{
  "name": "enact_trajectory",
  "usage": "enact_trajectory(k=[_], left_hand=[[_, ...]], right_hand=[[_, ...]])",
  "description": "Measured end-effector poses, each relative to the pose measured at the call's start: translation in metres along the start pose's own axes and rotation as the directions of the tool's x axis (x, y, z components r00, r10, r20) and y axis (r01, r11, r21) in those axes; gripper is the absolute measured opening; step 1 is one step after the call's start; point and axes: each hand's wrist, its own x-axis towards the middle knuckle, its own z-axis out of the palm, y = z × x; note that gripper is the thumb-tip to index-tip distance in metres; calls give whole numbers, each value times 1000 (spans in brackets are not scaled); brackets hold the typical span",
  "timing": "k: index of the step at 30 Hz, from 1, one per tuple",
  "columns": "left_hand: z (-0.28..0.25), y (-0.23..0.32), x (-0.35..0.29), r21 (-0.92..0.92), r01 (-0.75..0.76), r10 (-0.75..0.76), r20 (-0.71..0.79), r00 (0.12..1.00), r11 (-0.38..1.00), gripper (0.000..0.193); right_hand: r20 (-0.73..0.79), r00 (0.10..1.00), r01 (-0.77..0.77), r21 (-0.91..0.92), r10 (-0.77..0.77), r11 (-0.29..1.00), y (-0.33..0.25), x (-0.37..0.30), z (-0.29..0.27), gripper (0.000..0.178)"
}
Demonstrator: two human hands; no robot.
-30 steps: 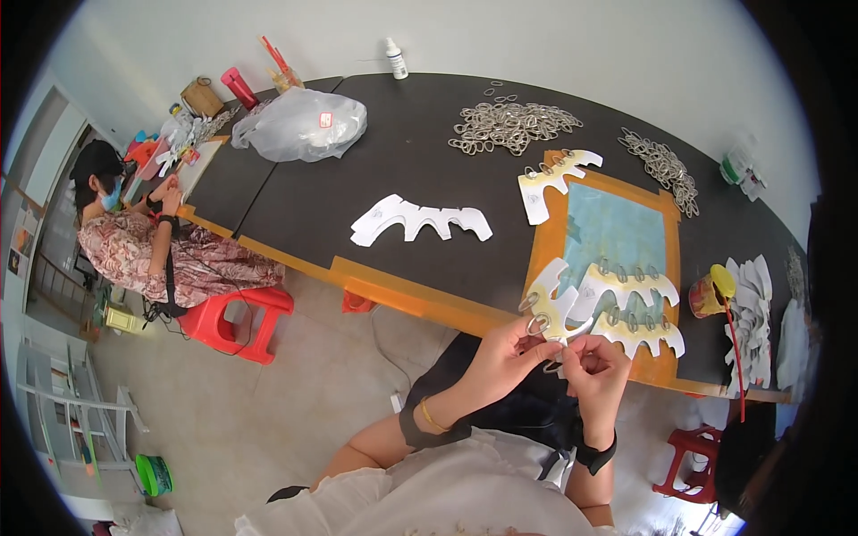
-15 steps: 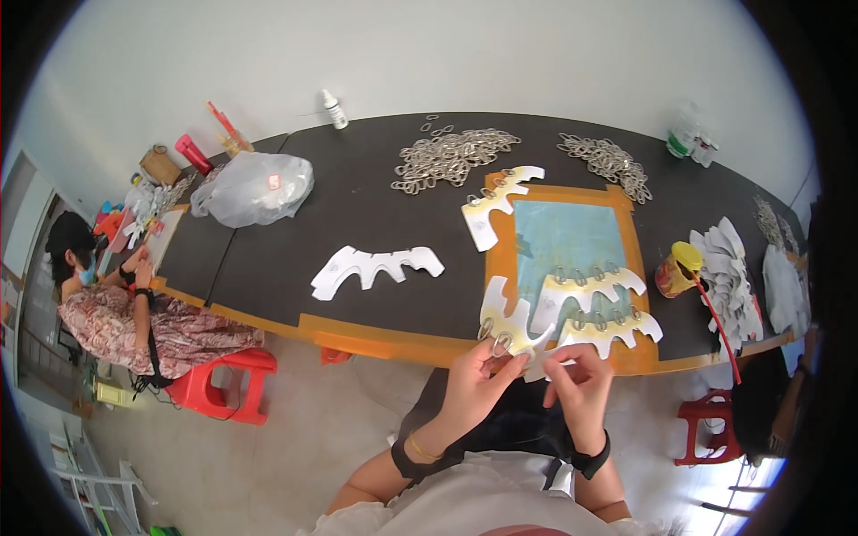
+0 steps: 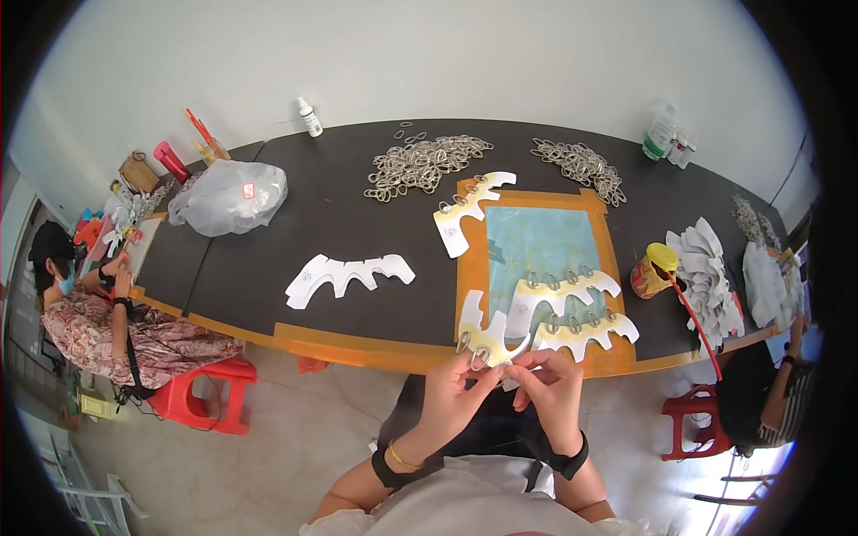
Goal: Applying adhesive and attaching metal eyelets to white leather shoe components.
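Observation:
Above the table's front edge, a white notched cutout piece (image 3: 472, 314) with yellowish smears carries oval metal rings (image 3: 480, 357) along one edge. My left hand (image 3: 458, 393) pinches its lower part beside the rings. Right next to it, my right hand (image 3: 552, 393) has thumb and fingertips closed on the piece's near end; the fingertips partly hide that spot. Two similar pieces with rings, an upper one (image 3: 529, 308) and a lower one (image 3: 572, 338), lie just beyond my hands on the blue sheet (image 3: 545, 237). Another ringed piece (image 3: 454, 237) rests across the sheet's far left corner.
Plain white cutouts (image 3: 335, 271) lie left of the sheet. Ring piles (image 3: 429, 163) (image 3: 581, 170) sit at the back. On the right stand a yellow-lidded jar (image 3: 651, 275) with a red stick and stacked cutouts (image 3: 706, 277). A plastic bag (image 3: 231, 201) and a seated person (image 3: 116, 313) are left.
My right hand has closed in on the cutout piece, and its fingertips now meet my left hand's. The whole view has shifted slightly, moving the table leftward in the picture.

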Motion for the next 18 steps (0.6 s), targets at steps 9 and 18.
enact_trajectory(k=[9,18], left_hand=[[-3,-6,0,144,-20,21,-3,1000,989,11],[-3,-1,-3,313,-14,2,39,999,950,9]], right_hand=[[44,998,-42,5,42,999,1,2,-6,13],[29,999,-14,-39,15,999,2,0,-7,10]])
